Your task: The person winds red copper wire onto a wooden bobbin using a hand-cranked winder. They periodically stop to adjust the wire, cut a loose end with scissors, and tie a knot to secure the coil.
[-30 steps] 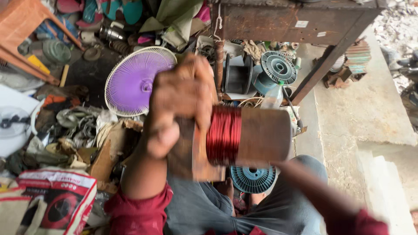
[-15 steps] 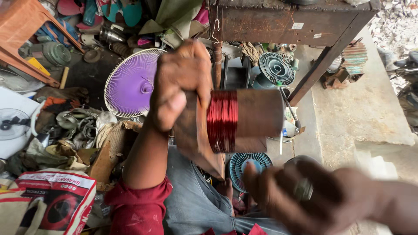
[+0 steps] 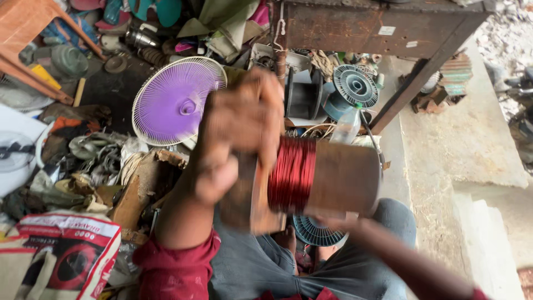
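**A:** Since the spool (image 3: 325, 178) is the landmark, we start there: it's a brown cardboard-looking cylinder held sideways, up above our lap, with a band of red enamelled wire (image 3: 292, 173) wound round the end toward our left hand (image 3: 239, 133). That hand is on that end, fingers curled over the flange; it's too blurred for us to tell how tight they press.

**B:** And our right hand (image 3: 338, 221)? We only see a smear just under the spool.

**A:** Same. Its forearm comes up from below and the hand sits right beneath the bare part of the cylinder. Fingers spread or closed? We can't tell, too much motion blur.

**B:** So which step are we on?

**A:** Our guess is we're laying wire on, turn by turn, with a small part of the core covered. Next move likely calls for a steady grip on the spool and even tension so turns sit side by side.

**B:** Surroundings?

**A:** Beyond the spool, up and left of it, stands a purple fan guard (image 3: 176, 101). Straight beyond it are grey-blue fan parts (image 3: 355, 84) under a rusty metal table (image 3: 366, 28). Below it, another finned disc (image 3: 316, 230) lies by our knees.
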